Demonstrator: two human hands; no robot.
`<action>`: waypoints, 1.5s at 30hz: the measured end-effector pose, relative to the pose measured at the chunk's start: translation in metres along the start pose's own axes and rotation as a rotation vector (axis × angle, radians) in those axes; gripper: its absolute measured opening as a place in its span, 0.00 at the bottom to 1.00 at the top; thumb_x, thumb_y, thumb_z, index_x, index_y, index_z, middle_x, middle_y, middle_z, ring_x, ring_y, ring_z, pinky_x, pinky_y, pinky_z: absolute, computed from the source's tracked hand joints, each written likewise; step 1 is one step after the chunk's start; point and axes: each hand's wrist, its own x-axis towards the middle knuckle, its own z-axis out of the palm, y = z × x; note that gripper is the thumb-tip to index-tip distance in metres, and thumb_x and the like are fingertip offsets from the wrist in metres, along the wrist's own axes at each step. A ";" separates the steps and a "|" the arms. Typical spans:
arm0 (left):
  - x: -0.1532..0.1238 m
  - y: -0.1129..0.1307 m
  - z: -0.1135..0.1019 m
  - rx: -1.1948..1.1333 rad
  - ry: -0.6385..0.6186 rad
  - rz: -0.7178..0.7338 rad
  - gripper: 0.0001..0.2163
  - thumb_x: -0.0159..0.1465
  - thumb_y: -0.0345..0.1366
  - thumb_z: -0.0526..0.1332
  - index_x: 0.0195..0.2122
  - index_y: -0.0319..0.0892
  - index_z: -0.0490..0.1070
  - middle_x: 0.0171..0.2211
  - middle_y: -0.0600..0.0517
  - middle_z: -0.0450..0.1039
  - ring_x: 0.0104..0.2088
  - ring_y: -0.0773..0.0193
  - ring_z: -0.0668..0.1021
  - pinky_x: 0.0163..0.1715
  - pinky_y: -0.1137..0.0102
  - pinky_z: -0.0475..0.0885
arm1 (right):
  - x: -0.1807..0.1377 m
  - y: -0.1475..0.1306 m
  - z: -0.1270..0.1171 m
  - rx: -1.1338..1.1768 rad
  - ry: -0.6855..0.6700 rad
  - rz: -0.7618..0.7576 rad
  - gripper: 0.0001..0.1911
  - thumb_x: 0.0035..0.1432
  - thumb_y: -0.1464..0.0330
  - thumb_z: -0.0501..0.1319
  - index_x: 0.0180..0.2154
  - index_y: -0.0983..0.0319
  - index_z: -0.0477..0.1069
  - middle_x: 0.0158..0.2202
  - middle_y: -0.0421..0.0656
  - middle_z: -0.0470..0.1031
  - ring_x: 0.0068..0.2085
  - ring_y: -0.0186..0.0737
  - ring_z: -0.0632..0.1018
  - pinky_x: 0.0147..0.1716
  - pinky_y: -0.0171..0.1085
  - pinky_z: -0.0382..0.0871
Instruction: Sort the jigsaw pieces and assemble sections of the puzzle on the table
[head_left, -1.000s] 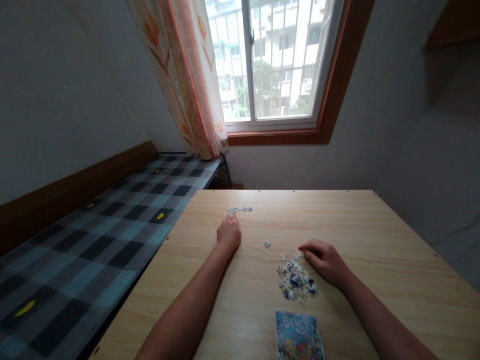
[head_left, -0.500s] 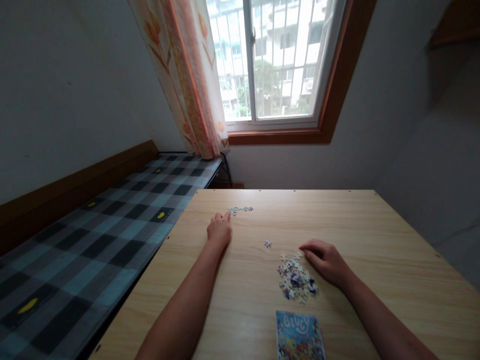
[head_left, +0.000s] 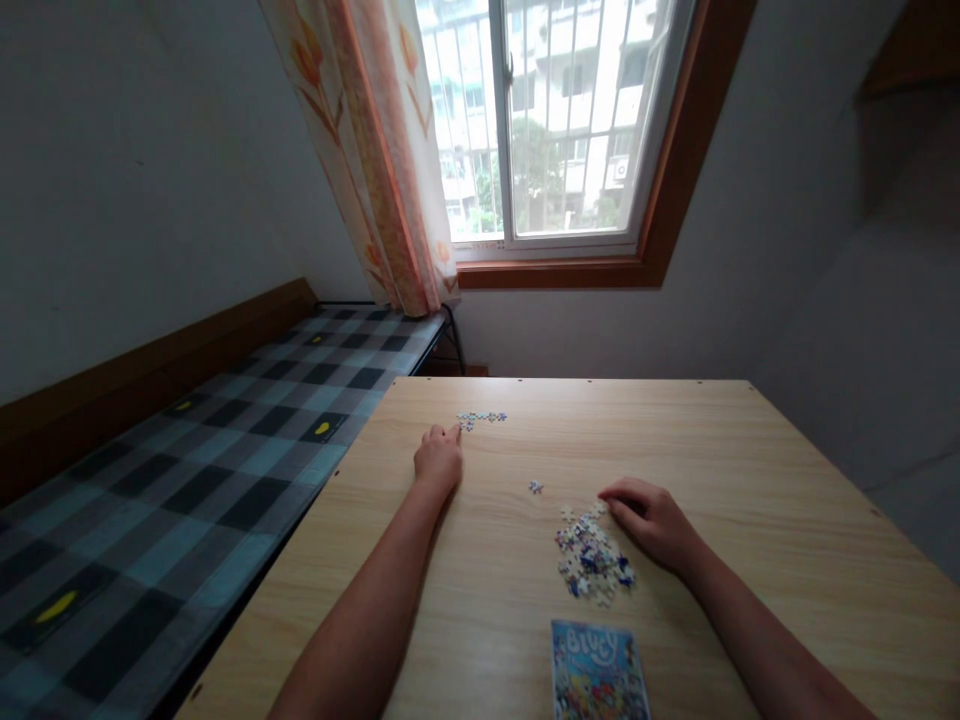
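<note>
On the worktop (head_left: pixel 735 450), the right hand (head_left: pixel 651 518) and left hand (head_left: pixel 439 460) are rested; whether their fingers are closed on anything cannot be told. Beside the right, a puzzle-piece pile (head_left: pixel 592 552) is heaped; beside the left, a piece strip (head_left: pixel 492 417); between, one loose piece (head_left: pixel 535 487).

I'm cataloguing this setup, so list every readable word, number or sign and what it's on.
"BLUEY": top of the blue puzzle box.
Too small to read: any other print on that cover; marks on the lower window frame.
Jigsaw pieces: no legible lettering.
No readable numbers or signs.
</note>
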 end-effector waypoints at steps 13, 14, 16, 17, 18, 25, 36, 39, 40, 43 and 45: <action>-0.004 0.000 -0.002 -0.018 0.073 0.004 0.21 0.73 0.38 0.44 0.61 0.45 0.68 0.46 0.42 0.68 0.46 0.55 0.71 0.44 0.66 0.69 | 0.000 0.000 0.000 -0.006 0.006 -0.002 0.14 0.63 0.62 0.57 0.39 0.61 0.79 0.39 0.46 0.79 0.41 0.41 0.78 0.43 0.38 0.71; -0.004 0.001 -0.003 -0.023 0.090 0.005 0.20 0.73 0.38 0.44 0.60 0.45 0.69 0.46 0.42 0.68 0.47 0.55 0.71 0.44 0.66 0.69 | 0.000 -0.001 -0.001 -0.006 0.006 -0.001 0.15 0.63 0.61 0.57 0.39 0.61 0.79 0.39 0.46 0.79 0.41 0.41 0.78 0.43 0.38 0.72; -0.006 0.003 -0.003 -0.035 0.126 0.011 0.20 0.73 0.39 0.46 0.59 0.44 0.70 0.46 0.42 0.69 0.47 0.54 0.71 0.45 0.65 0.69 | 0.000 -0.001 -0.001 -0.008 0.004 0.000 0.15 0.63 0.61 0.57 0.39 0.61 0.79 0.39 0.46 0.79 0.41 0.41 0.78 0.43 0.38 0.71; -0.007 0.005 -0.003 -0.040 0.140 0.019 0.19 0.72 0.40 0.47 0.58 0.44 0.71 0.46 0.42 0.69 0.47 0.54 0.70 0.45 0.65 0.69 | 0.000 -0.002 -0.001 -0.008 0.003 0.000 0.15 0.63 0.61 0.57 0.39 0.61 0.79 0.39 0.46 0.79 0.41 0.41 0.78 0.43 0.38 0.71; -0.007 0.006 -0.003 -0.046 0.151 0.030 0.19 0.72 0.40 0.48 0.57 0.45 0.72 0.46 0.42 0.69 0.47 0.53 0.70 0.45 0.64 0.69 | 0.000 -0.002 -0.001 -0.007 0.003 0.001 0.15 0.63 0.61 0.57 0.39 0.61 0.79 0.39 0.46 0.79 0.41 0.41 0.78 0.43 0.38 0.71; -0.009 0.011 0.004 -0.036 0.203 0.104 0.17 0.69 0.40 0.54 0.56 0.51 0.74 0.62 0.43 0.62 0.58 0.48 0.65 0.55 0.56 0.64 | 0.001 -0.004 0.000 -0.005 0.012 0.000 0.14 0.63 0.62 0.57 0.39 0.60 0.79 0.39 0.46 0.79 0.41 0.40 0.78 0.43 0.37 0.71; -0.009 0.013 0.004 -0.062 0.242 0.119 0.16 0.70 0.40 0.53 0.54 0.50 0.76 0.67 0.47 0.58 0.64 0.49 0.61 0.61 0.56 0.61 | 0.000 -0.001 0.000 -0.016 0.015 -0.008 0.14 0.63 0.62 0.57 0.39 0.60 0.79 0.39 0.45 0.79 0.41 0.39 0.78 0.43 0.37 0.71; -0.009 0.014 0.000 -0.101 0.259 0.146 0.16 0.70 0.39 0.53 0.54 0.48 0.76 0.66 0.46 0.60 0.63 0.50 0.62 0.61 0.56 0.61 | 0.001 -0.002 -0.001 -0.019 0.014 -0.004 0.13 0.63 0.63 0.57 0.39 0.60 0.79 0.39 0.45 0.79 0.40 0.39 0.78 0.42 0.36 0.71; -0.009 0.014 -0.003 -0.125 0.259 0.172 0.16 0.70 0.39 0.53 0.53 0.47 0.77 0.64 0.46 0.62 0.62 0.50 0.63 0.61 0.56 0.61 | 0.001 -0.002 -0.002 -0.021 0.016 -0.003 0.13 0.62 0.63 0.57 0.39 0.60 0.79 0.39 0.45 0.79 0.40 0.38 0.78 0.42 0.36 0.71; -0.014 0.017 -0.012 -0.227 0.191 0.348 0.15 0.70 0.38 0.52 0.46 0.44 0.79 0.52 0.44 0.73 0.52 0.55 0.72 0.56 0.61 0.66 | 0.002 -0.004 -0.003 -0.026 0.016 -0.003 0.13 0.62 0.64 0.57 0.39 0.61 0.79 0.38 0.45 0.79 0.39 0.38 0.78 0.41 0.36 0.70; -0.022 0.023 -0.017 -0.279 0.088 0.513 0.15 0.70 0.39 0.52 0.39 0.43 0.79 0.40 0.46 0.77 0.42 0.60 0.75 0.47 0.66 0.69 | 0.002 -0.006 -0.004 -0.024 0.017 -0.002 0.13 0.62 0.64 0.57 0.39 0.61 0.79 0.38 0.45 0.79 0.39 0.38 0.78 0.40 0.36 0.69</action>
